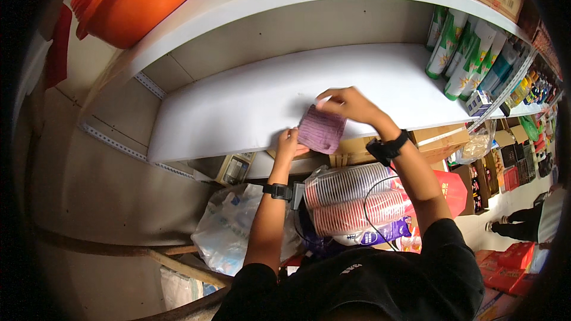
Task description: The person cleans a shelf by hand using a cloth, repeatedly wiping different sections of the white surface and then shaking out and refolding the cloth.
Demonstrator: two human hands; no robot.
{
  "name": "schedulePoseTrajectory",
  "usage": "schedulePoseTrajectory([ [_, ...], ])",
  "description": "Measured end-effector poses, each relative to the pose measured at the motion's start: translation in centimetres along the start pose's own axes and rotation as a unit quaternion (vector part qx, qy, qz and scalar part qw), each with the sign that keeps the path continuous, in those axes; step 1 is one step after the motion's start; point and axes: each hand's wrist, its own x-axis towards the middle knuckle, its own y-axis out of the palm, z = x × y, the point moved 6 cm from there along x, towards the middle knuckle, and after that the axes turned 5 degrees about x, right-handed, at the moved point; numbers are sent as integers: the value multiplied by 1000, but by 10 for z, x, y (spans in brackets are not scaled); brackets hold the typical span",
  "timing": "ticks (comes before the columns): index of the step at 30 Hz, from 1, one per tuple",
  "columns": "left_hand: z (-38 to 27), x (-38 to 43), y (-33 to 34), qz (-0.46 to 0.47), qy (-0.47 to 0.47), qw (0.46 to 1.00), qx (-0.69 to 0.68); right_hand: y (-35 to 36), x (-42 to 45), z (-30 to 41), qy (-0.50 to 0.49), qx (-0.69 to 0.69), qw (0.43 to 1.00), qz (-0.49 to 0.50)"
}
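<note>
A folded purple ribbed cloth (322, 130) is held up over the front edge of a white shelf board (250, 102). My left hand (289, 143) grips its left side, thumb in front and some fingers behind it. At the cloth's upper edge is my right hand (350, 106), its fingers bent and slightly blurred. Whether those fingertips pinch the fabric is hard to make out. Each wrist wears a black strap with a device.
Green-and-white spray cans (459, 60) and a small box (479, 103) stand at the shelf's right end. Orange basins (138, 4) sit on the shelf above. Below are wrapped cup stacks (357, 198), a plastic bag (227, 225) and cardboard boxes (441, 142). A person (526, 223) is at the far right.
</note>
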Motion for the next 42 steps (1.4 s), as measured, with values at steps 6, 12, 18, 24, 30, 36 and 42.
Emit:
schedulePoseTrajectory([
  [6, -67, -22, 35, -160, 345, 761, 525, -91, -68, -103, 159, -31, 944, -286],
  [12, -28, 3, 107, -13, 500, 612, 613, -98, -107, -148, 145, -228, 915, -301],
  [18, -13, -22, 230, 9, 548, 627, 554, -93, -130, -187, 236, -425, 843, -230],
  [24, -16, -5, 163, -61, 481, 676, 555, -90, -126, -180, 188, -447, 846, -221],
  [30, -3, 21, -101, -288, 317, 648, 630, -94, -129, -177, 262, -464, 827, -177],
  [36, 12, 27, -289, -340, 187, 588, 710, -88, -123, -177, 275, -462, 825, -174],
  [42, 24, 38, -301, -271, 212, 602, 721, -90, -125, -188, 245, -465, 828, -195],
])
